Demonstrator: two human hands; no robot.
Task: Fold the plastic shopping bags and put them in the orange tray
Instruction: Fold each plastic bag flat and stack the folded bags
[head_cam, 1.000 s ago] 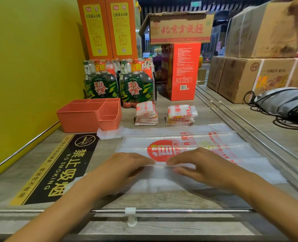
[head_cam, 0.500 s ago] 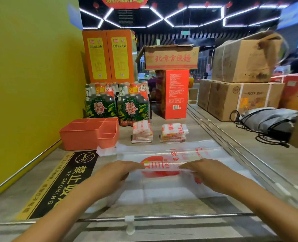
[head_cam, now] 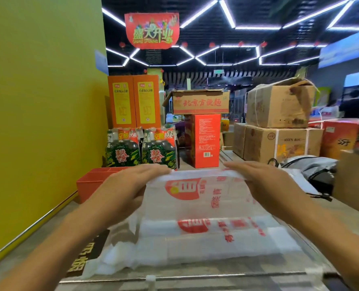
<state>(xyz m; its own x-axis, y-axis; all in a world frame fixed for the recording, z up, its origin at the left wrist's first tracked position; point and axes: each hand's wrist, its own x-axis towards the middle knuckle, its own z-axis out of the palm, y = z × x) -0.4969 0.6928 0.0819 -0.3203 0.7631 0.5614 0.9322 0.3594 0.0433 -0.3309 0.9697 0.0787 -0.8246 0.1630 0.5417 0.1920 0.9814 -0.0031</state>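
Observation:
A clear plastic shopping bag with red print lies on the counter, its near part raised in front of me. My left hand pinches the raised edge at its left end. At the right end of that edge, my right hand pinches it too. The lifted flap arches over the rest of the bag, which stays flat on the counter. The orange tray stands at the left by the yellow wall, partly behind my left hand. The raised flap hides the counter behind it.
Green bottle packs, a red carton and stacked cardboard boxes line the back. A grey bag with black cords lies at the right. A metal rail runs along the near edge, beside a black no-smoking sticker.
Both hands have lifted the bag's near edge off the counter and carried it up and away from me. The camera has tilted upward.

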